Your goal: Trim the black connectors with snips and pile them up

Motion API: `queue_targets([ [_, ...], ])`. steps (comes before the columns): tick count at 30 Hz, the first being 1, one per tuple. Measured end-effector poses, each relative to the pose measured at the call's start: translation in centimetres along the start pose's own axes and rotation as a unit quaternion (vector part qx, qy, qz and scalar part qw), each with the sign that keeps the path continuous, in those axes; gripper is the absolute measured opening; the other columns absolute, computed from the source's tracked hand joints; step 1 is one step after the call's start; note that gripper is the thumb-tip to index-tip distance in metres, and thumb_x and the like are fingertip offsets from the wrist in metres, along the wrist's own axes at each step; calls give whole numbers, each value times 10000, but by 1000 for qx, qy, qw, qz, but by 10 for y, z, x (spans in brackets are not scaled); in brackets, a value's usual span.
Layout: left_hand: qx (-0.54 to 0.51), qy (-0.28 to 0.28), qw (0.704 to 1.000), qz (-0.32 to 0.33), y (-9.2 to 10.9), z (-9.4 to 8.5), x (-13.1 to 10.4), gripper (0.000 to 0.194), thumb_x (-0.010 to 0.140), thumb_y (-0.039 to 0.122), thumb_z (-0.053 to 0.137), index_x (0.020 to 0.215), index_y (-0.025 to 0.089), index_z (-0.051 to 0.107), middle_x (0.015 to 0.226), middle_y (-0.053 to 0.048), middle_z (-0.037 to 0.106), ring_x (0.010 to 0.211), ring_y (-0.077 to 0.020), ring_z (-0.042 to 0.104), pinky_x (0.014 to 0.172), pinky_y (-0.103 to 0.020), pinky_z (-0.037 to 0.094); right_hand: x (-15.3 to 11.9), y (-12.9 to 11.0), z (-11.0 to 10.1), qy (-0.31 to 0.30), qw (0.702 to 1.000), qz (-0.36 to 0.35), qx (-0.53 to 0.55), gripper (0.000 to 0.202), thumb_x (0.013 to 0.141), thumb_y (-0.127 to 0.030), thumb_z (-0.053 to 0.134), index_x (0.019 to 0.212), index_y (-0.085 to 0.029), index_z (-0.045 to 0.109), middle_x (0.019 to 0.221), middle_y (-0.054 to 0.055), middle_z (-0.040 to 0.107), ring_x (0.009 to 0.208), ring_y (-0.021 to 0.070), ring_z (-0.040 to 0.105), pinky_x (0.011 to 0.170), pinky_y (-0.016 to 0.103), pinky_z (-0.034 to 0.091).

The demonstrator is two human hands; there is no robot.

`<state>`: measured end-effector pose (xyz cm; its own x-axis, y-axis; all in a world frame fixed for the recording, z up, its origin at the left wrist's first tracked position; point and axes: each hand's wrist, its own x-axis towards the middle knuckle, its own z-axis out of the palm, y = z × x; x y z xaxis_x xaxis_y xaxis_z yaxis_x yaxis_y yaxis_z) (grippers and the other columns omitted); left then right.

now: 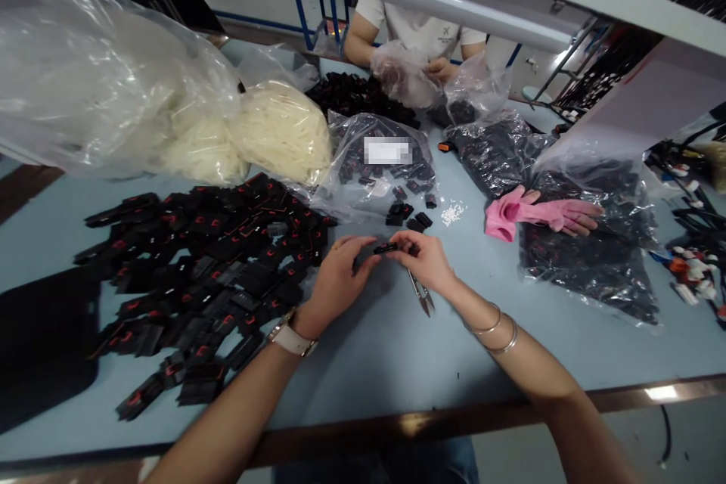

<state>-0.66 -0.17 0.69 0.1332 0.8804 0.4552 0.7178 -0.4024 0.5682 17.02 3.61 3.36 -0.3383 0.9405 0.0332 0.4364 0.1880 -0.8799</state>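
Observation:
A small black plastic connector housing (386, 248) is pinched between the thumb and fingers of my right hand (423, 261), above the blue tabletop. My left hand (343, 272) is close to its left end, thumb and fingers apart; whether the fingertips touch the housing I cannot tell. Under my right hand lie metal thread snips (420, 293), blades toward me, their upper part hidden by the hand. Just beyond my hands are a few loose black housings (417, 221) and a little heap of tiny white pieces (454, 212).
Many black connectors with red parts (209, 265) spread across the left, beside a black tray (48, 348). Bags of cream-coloured pieces (280, 132) and black parts (386, 159) stand behind. Pink gloves (538, 213) lie on bags at right. A co-worker (420, 38) handles plastic bags opposite.

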Motion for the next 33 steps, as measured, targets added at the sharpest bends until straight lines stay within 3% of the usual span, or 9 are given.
queue_targets([
  [3, -16, -9, 1000, 15, 3, -1, 0, 177, 885, 273, 505, 977, 184, 627, 966, -70, 694, 973, -229, 595, 857, -386, 492, -10, 2, -1, -9, 999, -14, 39, 153, 777, -277, 629, 898, -200, 679, 690, -20, 646, 618, 107, 566, 579, 223, 429],
  [6, -3, -17, 1000, 16, 6, -3, -2, 176, 880, 277, 492, 950, 177, 619, 916, -70, 693, 900, -221, 618, 796, -364, 503, -10, 12, -18, 14, 998, -54, -19, 223, 776, -299, 633, 976, -214, 681, 785, 5, 694, 656, 121, 598, 601, 235, 458],
  [10, -19, -76, 997, 19, 13, -5, -6, 199, 888, 318, 462, 925, 177, 598, 780, -30, 659, 672, -155, 617, 614, -269, 488, 1, 38, -62, 211, 965, -14, -153, 264, 841, -318, 530, 1007, -169, 671, 928, 88, 701, 767, 175, 634, 685, 296, 501],
  [12, -14, -110, 993, 26, 15, -5, -8, 194, 890, 317, 457, 906, 181, 595, 741, -14, 640, 608, -136, 599, 568, -250, 468, 6, 53, -83, 254, 944, 10, -210, 296, 866, -297, 469, 1025, -142, 664, 1000, 128, 695, 882, 213, 643, 780, 345, 507],
  [16, 66, -108, 990, 59, 8, -3, -7, 198, 889, 323, 463, 892, 180, 599, 779, -45, 663, 669, -179, 621, 597, -289, 479, 8, 72, -100, 247, 919, -1, -309, 363, 893, -265, 409, 1148, -115, 619, 1264, 161, 590, 1210, 270, 504, 1018, 466, 379],
  [18, 101, -85, 989, 64, 2, -4, -5, 196, 890, 317, 459, 880, 183, 601, 791, -57, 669, 721, -202, 630, 651, -317, 497, 6, 76, -100, 245, 908, -6, -340, 367, 894, -242, 406, 1171, -109, 606, 1286, 161, 571, 1240, 276, 467, 1041, 484, 342],
  [22, 129, -19, 989, 65, -3, -7, -1, 186, 899, 283, 455, 912, 166, 599, 902, -93, 678, 831, -226, 633, 733, -346, 516, 2, 70, -96, 202, 916, 7, -348, 306, 907, -284, 437, 1061, -164, 674, 1067, 113, 659, 970, 224, 602, 880, 353, 450],
  [25, 121, 3, 989, 82, 0, -7, -2, 169, 897, 269, 474, 928, 159, 598, 953, -101, 676, 882, -224, 629, 778, -352, 514, 2, 64, -91, 153, 923, 45, -350, 275, 887, -352, 512, 980, -183, 708, 958, 84, 662, 808, 195, 616, 723, 296, 457],
  [33, 107, -17, 991, 75, 6, -3, -6, 189, 897, 312, 477, 897, 187, 618, 973, -85, 691, 901, -233, 635, 836, -425, 469, 12, 60, -78, 117, 926, 73, -352, 190, 855, -282, 566, 941, -198, 715, 941, 69, 671, 811, 189, 609, 698, 284, 435],
])
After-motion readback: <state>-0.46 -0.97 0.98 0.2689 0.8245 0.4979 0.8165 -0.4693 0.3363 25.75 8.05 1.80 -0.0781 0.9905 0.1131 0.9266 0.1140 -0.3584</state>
